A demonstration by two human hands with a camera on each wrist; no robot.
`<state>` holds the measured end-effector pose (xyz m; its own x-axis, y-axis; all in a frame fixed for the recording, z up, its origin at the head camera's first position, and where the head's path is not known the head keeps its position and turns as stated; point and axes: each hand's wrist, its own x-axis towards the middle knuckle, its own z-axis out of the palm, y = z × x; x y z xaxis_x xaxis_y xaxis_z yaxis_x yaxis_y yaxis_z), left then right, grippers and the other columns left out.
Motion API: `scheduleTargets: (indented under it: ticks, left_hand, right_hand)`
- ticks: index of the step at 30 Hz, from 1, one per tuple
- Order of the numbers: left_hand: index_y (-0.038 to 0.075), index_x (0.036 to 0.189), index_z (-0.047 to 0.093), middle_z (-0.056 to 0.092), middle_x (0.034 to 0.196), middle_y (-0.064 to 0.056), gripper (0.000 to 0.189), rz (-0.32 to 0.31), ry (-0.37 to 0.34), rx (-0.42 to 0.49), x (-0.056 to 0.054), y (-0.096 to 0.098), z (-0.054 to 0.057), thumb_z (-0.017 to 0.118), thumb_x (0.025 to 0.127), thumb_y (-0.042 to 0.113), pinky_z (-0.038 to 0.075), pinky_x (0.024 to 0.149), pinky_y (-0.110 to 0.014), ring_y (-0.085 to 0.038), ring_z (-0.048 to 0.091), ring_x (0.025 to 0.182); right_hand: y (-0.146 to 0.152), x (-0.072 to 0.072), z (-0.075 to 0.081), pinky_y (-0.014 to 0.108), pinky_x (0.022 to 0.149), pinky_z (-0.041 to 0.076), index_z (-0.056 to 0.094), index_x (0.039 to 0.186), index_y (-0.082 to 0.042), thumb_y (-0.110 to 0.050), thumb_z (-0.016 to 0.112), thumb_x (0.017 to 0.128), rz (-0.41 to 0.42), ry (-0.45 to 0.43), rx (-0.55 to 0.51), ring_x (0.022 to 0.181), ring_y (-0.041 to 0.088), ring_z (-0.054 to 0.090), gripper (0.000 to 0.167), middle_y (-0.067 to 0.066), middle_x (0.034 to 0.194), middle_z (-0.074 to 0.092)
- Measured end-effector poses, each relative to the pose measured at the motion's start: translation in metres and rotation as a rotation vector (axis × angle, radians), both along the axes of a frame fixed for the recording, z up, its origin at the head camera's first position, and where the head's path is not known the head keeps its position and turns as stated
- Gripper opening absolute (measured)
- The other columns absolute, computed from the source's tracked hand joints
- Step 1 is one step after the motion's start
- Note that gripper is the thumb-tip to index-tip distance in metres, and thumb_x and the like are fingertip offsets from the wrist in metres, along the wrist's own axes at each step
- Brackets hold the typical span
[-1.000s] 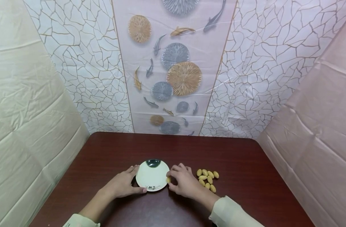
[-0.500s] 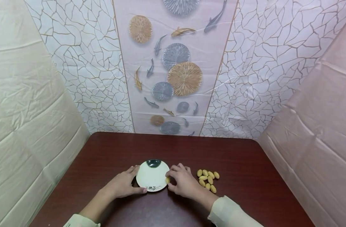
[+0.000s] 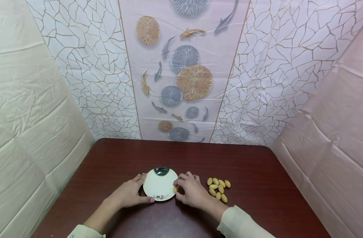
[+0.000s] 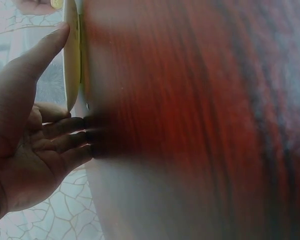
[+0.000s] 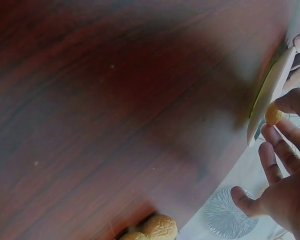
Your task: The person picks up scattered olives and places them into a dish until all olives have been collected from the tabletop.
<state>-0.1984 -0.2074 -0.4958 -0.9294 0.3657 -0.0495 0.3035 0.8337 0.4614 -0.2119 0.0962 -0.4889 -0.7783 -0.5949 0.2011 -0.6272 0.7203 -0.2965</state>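
Patterned cloth hangs at the back, a panel point(image 3: 194, 82) of printed fish and discs at 12 o'clock, beyond a dark red-brown worktop point(image 3: 244, 165). Below the worktop's centre lies a pale round plate point(image 3: 159, 185). The left hand point(image 3: 129, 191) spans its edge with fingers well apart from the thumb: fingertips at 10 o'clock, thumb at 7. The right hand point(image 3: 194, 191) pinches a yellow oval piece point(image 3: 175, 189) between thumb and fingers, at the plate's rim between 3 and 4 o'clock; whether it touches the plate I cannot tell. More oval pieces point(image 3: 221, 189) lie in a cluster past that hand at 3 o'clock.

Handled well, I judge, this needs a light pinch — smooth, rounded things may roll — with steady left-hand contact so the plate doesn't slide. The plate bears a dark patch at 12 o'clock and a small floral motif at 6 — no brand, label or writing is readable.
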Motion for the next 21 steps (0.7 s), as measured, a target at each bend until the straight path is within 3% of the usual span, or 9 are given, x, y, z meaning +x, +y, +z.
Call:
scheduleTargets:
  ticks: [21]
  left_hand:
    - [-0.006,0.168,0.039,0.045,0.169,-0.033,0.123,0.006,-0.006,-0.004,-0.0017,-0.0012,-0.0037,0.085,0.084,0.072,0.051,0.118,-0.067,-0.053,0.053,0.151]
  right_hand:
    - [-0.0067,-0.0008,0.0006,0.068,0.101,0.051,0.080,0.114,-0.015,-0.020,0.082,0.095,0.007,0.018,-0.011,0.101,0.015,0.053,0.020,-0.003,0.115,0.072]
